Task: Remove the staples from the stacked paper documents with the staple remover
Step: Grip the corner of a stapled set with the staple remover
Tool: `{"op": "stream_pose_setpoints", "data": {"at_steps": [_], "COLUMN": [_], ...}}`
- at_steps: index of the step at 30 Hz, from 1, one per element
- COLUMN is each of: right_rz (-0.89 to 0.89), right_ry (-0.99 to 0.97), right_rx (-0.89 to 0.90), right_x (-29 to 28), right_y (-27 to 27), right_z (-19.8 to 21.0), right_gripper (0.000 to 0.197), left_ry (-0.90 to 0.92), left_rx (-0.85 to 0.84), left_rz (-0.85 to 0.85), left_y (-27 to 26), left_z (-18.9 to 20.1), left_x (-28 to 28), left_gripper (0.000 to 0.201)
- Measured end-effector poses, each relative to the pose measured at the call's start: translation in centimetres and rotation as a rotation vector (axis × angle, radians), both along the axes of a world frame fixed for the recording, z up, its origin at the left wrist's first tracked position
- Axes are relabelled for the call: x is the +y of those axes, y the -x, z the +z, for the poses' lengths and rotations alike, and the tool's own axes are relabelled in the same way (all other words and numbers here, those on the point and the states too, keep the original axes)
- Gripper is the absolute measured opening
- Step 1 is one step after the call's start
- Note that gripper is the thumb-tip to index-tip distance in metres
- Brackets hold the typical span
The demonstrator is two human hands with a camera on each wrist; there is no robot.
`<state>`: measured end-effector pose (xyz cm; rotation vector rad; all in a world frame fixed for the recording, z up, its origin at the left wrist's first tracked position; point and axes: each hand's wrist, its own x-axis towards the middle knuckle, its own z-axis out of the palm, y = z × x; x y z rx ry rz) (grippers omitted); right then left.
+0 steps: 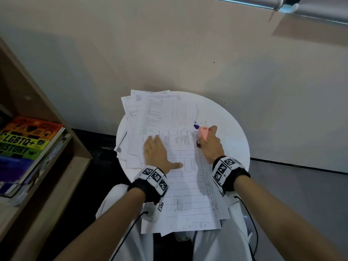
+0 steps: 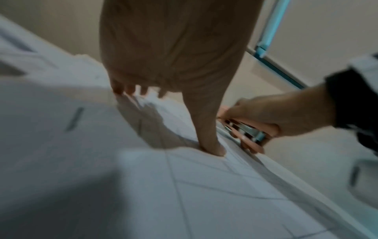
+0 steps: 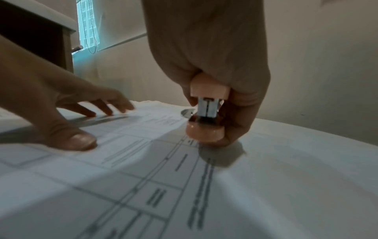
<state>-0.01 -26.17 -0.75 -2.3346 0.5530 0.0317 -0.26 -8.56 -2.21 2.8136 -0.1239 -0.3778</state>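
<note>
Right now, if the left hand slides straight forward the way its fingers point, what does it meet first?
Probably only more paper: the left hand lies flat on the top sheet, fingers pointing at the fanned stack of papers behind it. Beyond them stands the wall; depth is unclear.

Head view high above the round table (image 1: pixel 222 110); both wrist views low, close, sharing the papers (image 3: pixel 204 186).
</note>
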Motion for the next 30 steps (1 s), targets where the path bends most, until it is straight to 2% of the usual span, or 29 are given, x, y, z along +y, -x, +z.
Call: {"op": "stream_pose_setpoints", "data": {"at_steps": [3, 6, 9, 12, 14, 16, 18, 21, 24, 27, 30], "right_rz": [-0.046, -0.111, -0.099, -0.086, -0.07, -0.069, -0.109, -0.181, -0.241, -0.253, -0.28], "right_ry": [-0.052, -0.178, -0.161, -0.195, -0.199, -0.158, -0.149, -0.228, -0.235, -0.14, -0.03], "right_rx": [0.023, 0.052, 0.107, 0.084, 0.05, -0.003, -0.064, -0.119, -0.168, -0.208, -0.135], "right_x": [-0.8, -1.3, -1.5, -2.0, -2.7, -3.5, -4.6, -6.3, -8.7, -11.4, -14.2], "right_y": [1.0, 1.4, 2.3, 5.0, 7.6, 10.9, 14.4, 19.8, 25.1, 29.9, 34.3], "right_z": [-0.4, -0.5, -0.2, 0.7, 1.4, 1.8, 2.1, 3.0, 3.6, 3.7, 2.2], "right_gripper": [0.035, 0.037, 0.039, 0.026, 0.022, 0.023, 0.021, 0.021, 0.018, 0.016, 0.013], "left_ry": [-0.021, 0.075, 0.099, 0.108, 0.248, 0.522, 0.743, 0.917, 0.959, 0.981, 0.963], "left_rx": [-0.051, -0.027, -0.028, -0.193, -0.222, -0.049, 0.152, 0.268, 0.333, 0.446, 0.538], "left_rz": [0.183, 0.221, 0.207, 0.009, -0.22, -0.303, -0.259, -0.24, -0.332, -0.333, -0.325], "left_y": [0.5, 0.7, 1.1, 2.4, 3.7, 5.5, 7.6, 11.1, 15.1, 18.5, 20.6], "left_z": [0.2, 0.1, 0.3, 0.7, 1.1, 1.8, 2.6, 3.5, 3.9, 3.5, 2.6], "left_x": [0.5, 0.2, -0.4, -1.0, -2.3, -4.4, -7.2, -11.7, -15.8, -19.6, -23.0], "left_gripper": [0.128, 0.116, 0.109, 0.079, 0.062, 0.049, 0.046, 0.028, 0.007, 0.019, 0.012]}}
